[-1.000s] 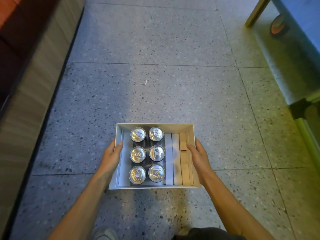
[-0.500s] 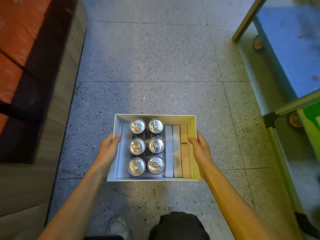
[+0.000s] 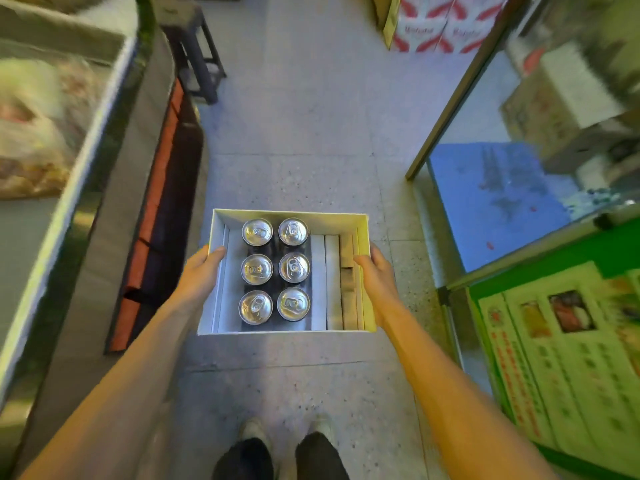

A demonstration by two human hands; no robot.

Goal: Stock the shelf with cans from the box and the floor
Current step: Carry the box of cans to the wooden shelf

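At the bottom centre of the frame, two pale shoes [image 3: 254, 429] and dark trouser legs stand on the speckled grey terrazzo floor [image 3: 304, 133]. Above them, bare forearms reach up to a white open-topped cardboard box [image 3: 291, 214] held in the middle of the frame. The left hand [image 3: 202, 271] grips its left wall with the thumb hooked over the rim, and the right hand [image 3: 375, 275] grips the right wall the same way; the other fingers are hidden outside the box. Inside, left of centre, six silver-topped dark-sided drink cans [image 3: 256, 269] stand upright in two columns of three, close together, tabs unopened. Flat white and tan packs [image 3: 332, 282] fill the space to their right. The aisle runs up the frame as bare floor, bounded on the left by a grey-sided counter with an orange and black strip [image 3: 152, 216] and on the right by a glass-fronted cabinet with a green printed panel [image 3: 554, 341]. A dark stool [image 3: 199, 53] stands at the aisle's upper left, red-and-white cartons [image 3: 440, 26] at its upper right
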